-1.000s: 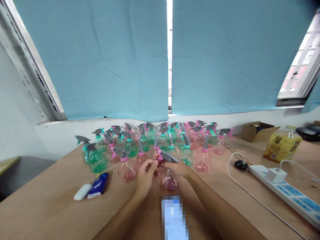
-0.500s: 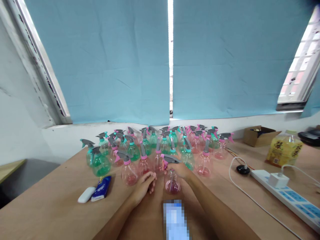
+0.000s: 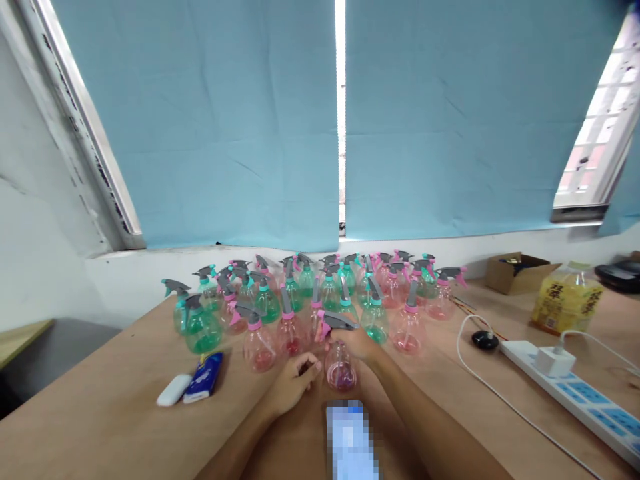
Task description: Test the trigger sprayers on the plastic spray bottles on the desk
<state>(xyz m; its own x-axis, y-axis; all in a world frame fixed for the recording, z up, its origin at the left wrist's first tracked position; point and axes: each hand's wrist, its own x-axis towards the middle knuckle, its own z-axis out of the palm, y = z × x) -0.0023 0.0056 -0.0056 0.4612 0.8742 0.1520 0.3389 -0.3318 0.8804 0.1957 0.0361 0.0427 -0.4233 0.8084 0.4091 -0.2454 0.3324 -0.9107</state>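
My right hand [image 3: 361, 343] grips the pink spray bottle [image 3: 341, 368] at its neck; my left hand [image 3: 295, 382], loosely curled, rests just beside it.

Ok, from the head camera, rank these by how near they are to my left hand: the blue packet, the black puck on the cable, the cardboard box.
From the left hand:
1. Blue packet, on the table just to its left.
2. Black puck, off to the right, past the right hand.
3. Cardboard box, far right, at the back near the wall.
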